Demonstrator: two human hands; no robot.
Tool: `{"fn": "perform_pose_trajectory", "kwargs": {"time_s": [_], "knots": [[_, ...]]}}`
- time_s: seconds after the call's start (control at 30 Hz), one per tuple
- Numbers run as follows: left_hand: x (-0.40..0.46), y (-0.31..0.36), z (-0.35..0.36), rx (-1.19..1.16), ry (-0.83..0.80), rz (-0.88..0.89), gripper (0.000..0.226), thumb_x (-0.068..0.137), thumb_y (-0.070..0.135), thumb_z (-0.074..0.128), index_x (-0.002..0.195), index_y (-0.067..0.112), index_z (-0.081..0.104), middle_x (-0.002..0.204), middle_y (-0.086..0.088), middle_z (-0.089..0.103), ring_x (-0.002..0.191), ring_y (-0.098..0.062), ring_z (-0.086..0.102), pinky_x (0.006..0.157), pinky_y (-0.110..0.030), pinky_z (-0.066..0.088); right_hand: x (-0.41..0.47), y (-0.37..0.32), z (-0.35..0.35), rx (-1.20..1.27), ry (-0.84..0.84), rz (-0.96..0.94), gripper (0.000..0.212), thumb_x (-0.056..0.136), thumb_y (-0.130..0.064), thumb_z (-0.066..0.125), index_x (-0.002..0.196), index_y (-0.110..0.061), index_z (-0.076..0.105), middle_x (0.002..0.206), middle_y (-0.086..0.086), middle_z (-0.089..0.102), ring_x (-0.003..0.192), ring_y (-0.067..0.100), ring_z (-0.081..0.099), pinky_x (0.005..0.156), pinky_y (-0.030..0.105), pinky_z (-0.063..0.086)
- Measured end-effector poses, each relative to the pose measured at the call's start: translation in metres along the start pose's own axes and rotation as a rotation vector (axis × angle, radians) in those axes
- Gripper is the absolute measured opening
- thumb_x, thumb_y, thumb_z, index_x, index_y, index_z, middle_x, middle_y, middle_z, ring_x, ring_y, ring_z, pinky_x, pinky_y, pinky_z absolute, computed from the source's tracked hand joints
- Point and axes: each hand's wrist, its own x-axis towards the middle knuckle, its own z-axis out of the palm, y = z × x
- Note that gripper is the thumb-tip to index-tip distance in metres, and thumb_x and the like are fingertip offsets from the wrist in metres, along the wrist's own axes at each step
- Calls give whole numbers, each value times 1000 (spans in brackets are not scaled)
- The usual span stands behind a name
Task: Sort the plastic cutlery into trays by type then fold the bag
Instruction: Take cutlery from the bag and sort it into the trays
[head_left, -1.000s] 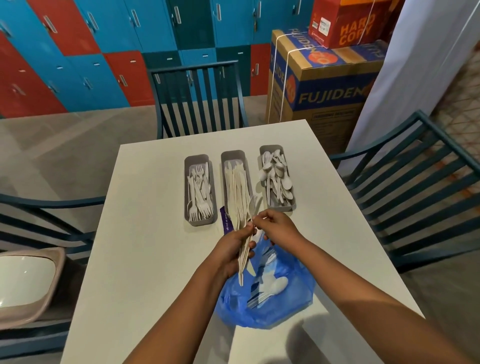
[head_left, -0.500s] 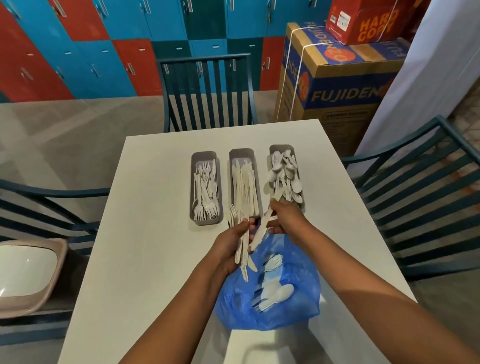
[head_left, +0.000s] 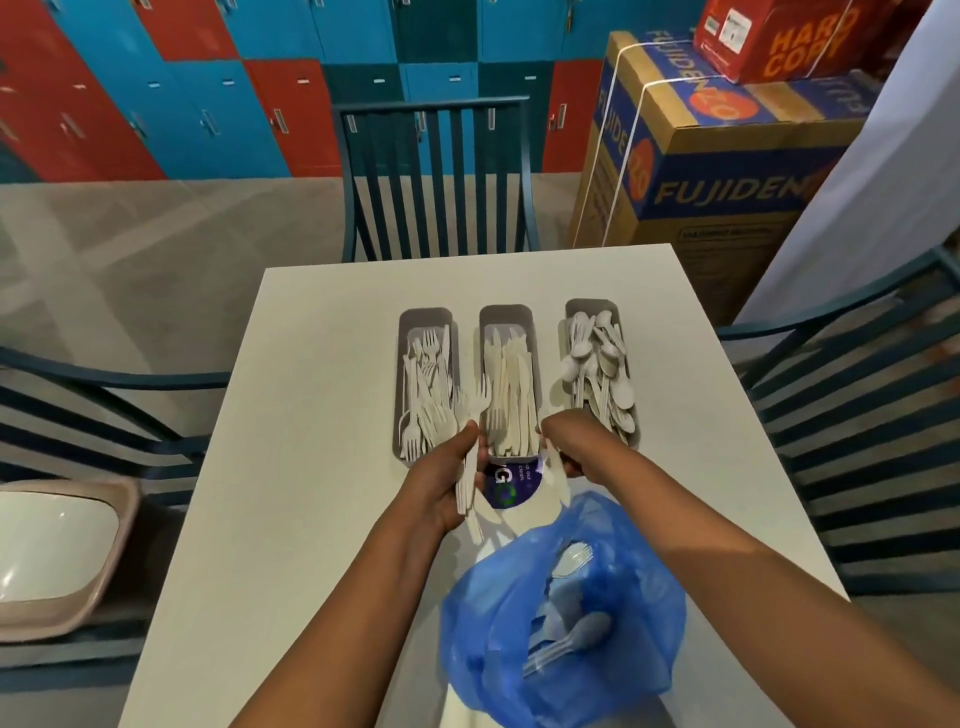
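Note:
Three grey trays stand side by side on the white table: a fork tray, a knife tray and a spoon tray, each holding several white pieces. My left hand grips a bundle of white cutlery with fork tines upward, just in front of the fork and knife trays. My right hand is curled at the near end of the knife tray and pinches a white piece pointing down. A blue plastic bag lies open near me with spoons and forks inside.
A purple printed label lies between my hands. Dark teal chairs stand at the far side, left and right of the table. A beige basin sits on the left chair. Cardboard boxes are stacked at the back right.
My right hand has drawn back from the spoon tray toward the knife tray's near end. My left hand has moved its bundle forward and left. The camera has tilted and moved closer.

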Motion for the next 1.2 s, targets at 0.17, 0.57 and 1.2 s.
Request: {"fn": "perform_pose_trajectory", "kwargs": {"time_s": [0.17,0.57,1.2], "knots": [[8,9,-2,174,90,18,22,92,25,58,73,14,60,40,5,51,29,-3,45,30,-9,30,20,-23,9,-98,30,-105,19,86,-7,47,67,-8,47,67,8,50,59,21,47,53,24,33],[29,23,-8,147,186,49,19,92,14,52,76,12,62,45,6,61,37,-3,54,34,-12,32,66,-51,23,-185,186,-309,25,93,-22,52,97,-3,66,101,13,66,96,29,60,73,23,39],[44,20,-13,351,126,258,17,93,19,57,104,9,66,68,-1,71,49,-5,65,40,-15,44,34,-39,64,58,-209,-205,22,84,-17,66,70,-11,51,66,10,56,43,17,53,42,21,40]]}}
